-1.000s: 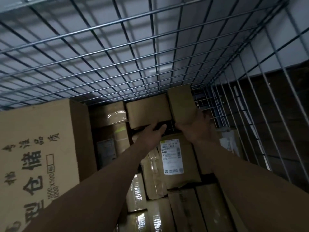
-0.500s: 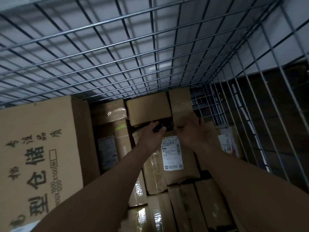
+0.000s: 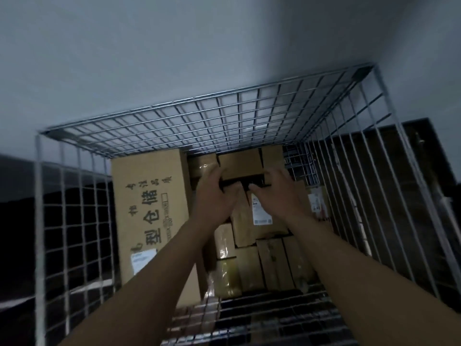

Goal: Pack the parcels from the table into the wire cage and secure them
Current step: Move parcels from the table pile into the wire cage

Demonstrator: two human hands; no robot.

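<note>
**Fig. Seating a small box [image 3: 240,163] at the back of the wire cage [image 3: 249,113].**
We see the left hand [image 3: 214,196] curled round its lower left corner and the right hand [image 3: 277,196] spread flat by its lower right edge. We judge it light, stiff cardboard, best held by opposite edges.

Both arms are bare: the left forearm [image 3: 159,265] and right forearm [image 3: 349,258] are uncovered from the wrist to the bottom edge of the view. The left hand [image 3: 215,196] and right hand [image 3: 278,198] are bare too. In the dim, blurred light the fingers [image 3: 277,177] seem plain, with short nails.
</note>
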